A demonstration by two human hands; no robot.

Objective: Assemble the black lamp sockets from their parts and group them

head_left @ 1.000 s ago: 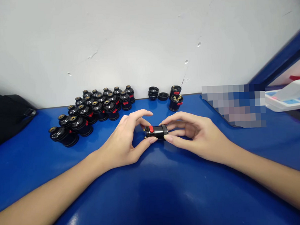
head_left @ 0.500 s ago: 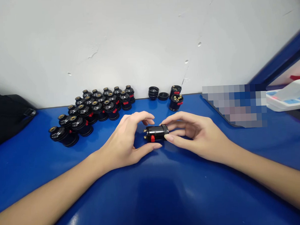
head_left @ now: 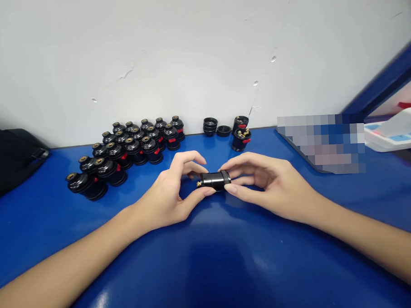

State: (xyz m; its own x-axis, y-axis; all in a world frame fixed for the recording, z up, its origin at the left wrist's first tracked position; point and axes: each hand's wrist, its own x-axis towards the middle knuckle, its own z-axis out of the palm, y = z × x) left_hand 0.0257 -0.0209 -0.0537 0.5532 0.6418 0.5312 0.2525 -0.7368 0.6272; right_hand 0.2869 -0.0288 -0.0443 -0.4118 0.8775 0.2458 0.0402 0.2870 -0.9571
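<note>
1. Blue table [head_left: 210,272] against a white wall [head_left: 187,46]; head view looks down on both bare hands at mid-table.
2. Black lamp socket [head_left: 214,180] lies on its side, long axis left-right, held just above the table between the two hands.
3. Left hand [head_left: 166,196] pinches the socket's left end: thumb under and in front, index curled over the top. Brass pins stick out at that end, beside the fingertips.
4. Right hand [head_left: 268,183] pinches the socket's right end, thumb below, fingers above and behind. Both grips are closed on the same part.
5. Socket sits in the gap between the two sets of fingertips; its middle is uncovered, both palms clear of it.
6. Finished sockets [head_left: 123,153], black with red tabs and brass tops, stand in rows at rear left, well apart from the hands.
7. Loose black rings [head_left: 210,125] and two open sockets [head_left: 240,136] sit by the wall, behind the hands.
8. Black bag [head_left: 11,153] at far left edge; white device [head_left: 395,134] at far right.
</note>
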